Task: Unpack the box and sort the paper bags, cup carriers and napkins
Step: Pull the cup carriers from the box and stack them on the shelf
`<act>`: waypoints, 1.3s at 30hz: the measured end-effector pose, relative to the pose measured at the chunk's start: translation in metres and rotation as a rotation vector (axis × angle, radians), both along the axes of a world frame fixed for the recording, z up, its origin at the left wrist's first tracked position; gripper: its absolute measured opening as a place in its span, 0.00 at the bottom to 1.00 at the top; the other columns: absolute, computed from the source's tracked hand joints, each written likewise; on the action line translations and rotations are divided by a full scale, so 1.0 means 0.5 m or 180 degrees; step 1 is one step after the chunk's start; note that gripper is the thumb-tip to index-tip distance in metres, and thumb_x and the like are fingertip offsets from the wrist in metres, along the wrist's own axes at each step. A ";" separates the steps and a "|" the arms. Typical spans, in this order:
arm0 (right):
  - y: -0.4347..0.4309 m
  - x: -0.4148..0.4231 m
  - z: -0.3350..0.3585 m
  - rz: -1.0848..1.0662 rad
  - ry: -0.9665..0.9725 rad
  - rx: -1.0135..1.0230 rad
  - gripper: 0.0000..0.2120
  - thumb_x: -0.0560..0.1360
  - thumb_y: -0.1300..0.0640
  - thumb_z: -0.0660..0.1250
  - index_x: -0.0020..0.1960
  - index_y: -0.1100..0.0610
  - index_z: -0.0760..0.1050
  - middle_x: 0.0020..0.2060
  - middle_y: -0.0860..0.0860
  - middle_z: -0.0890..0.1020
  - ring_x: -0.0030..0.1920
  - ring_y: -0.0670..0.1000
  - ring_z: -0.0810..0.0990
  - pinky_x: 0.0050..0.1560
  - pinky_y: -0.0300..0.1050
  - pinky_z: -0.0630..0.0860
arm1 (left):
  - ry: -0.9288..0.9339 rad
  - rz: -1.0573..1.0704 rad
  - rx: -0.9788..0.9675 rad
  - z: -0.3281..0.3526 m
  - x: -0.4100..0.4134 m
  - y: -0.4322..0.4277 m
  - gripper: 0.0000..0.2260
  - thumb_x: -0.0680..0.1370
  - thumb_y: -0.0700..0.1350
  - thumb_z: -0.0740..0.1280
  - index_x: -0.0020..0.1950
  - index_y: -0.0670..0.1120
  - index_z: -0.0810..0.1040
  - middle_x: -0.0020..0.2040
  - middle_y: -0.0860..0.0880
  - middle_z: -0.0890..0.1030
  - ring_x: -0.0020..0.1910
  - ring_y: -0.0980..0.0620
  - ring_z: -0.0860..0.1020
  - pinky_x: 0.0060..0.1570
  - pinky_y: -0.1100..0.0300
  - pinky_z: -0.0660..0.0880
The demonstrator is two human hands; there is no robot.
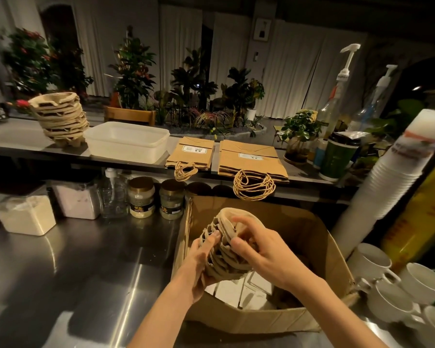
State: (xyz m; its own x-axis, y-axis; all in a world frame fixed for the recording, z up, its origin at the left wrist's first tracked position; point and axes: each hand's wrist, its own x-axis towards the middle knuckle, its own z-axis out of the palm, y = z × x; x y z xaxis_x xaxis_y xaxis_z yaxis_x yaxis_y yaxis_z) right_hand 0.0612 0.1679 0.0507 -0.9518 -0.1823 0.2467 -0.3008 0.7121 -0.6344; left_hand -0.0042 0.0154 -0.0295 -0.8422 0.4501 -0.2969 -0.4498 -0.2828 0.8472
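Forearms enter from the near edge. The left hand is wrapped round the left side of a nested stack of cup carriers, with the fingers curled over its edge. The right hand is clamped on the stack's right side, with the fingertips hooked into the top carriers. The stack is held tilted, just above the open cardboard box on the near steel worktop.

White flat items are seen low in the box. They may be napkins, but this cannot be told.

On the far raised ledge, a sorted cup carrier pile is seen at far left, leaning a little. Just right of it is a white tub. Right of that lie a small paper bag pile and a larger paper bag pile, with the handles hanging over the edge.

Step judged: the stack is being lifted out and is probably meant for the far-left pile.

Advice for doing it well:
- The stack should be supported from below and squeezed from both sides so the nested carriers are not splayed.
- The box's left wall and the jars under the ledge should be cleared on the way over.
- The stack should be set down squarely, since the leaning pile could be toppled toward the tub.
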 end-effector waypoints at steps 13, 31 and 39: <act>0.252 -0.081 -0.059 -0.1712 -0.1550 0.0754 0.18 0.79 0.51 0.64 0.67 0.54 0.70 0.54 0.50 0.78 0.50 0.47 0.76 0.48 0.39 0.73 | -0.0050 0.0282 0.0491 0.028 -0.049 -0.016 0.24 0.68 0.57 0.65 0.62 0.51 0.76 0.57 0.44 0.82 0.56 0.44 0.81 0.51 0.50 0.78; 0.341 -0.161 -0.284 -0.1099 -0.3807 0.2305 0.32 0.74 0.48 0.69 0.74 0.55 0.62 0.67 0.55 0.70 0.66 0.58 0.70 0.67 0.50 0.70 | -0.0008 -0.0101 0.0307 0.004 -0.118 0.050 0.22 0.68 0.61 0.63 0.57 0.53 0.79 0.54 0.48 0.84 0.58 0.46 0.81 0.61 0.48 0.75; 0.347 -0.171 -0.325 -0.1193 -0.3260 0.2204 0.31 0.77 0.53 0.64 0.76 0.51 0.55 0.73 0.53 0.61 0.71 0.57 0.63 0.69 0.50 0.64 | -0.0127 -0.0126 0.0336 -0.015 -0.124 0.039 0.23 0.71 0.61 0.62 0.63 0.53 0.76 0.63 0.46 0.80 0.62 0.45 0.79 0.67 0.44 0.70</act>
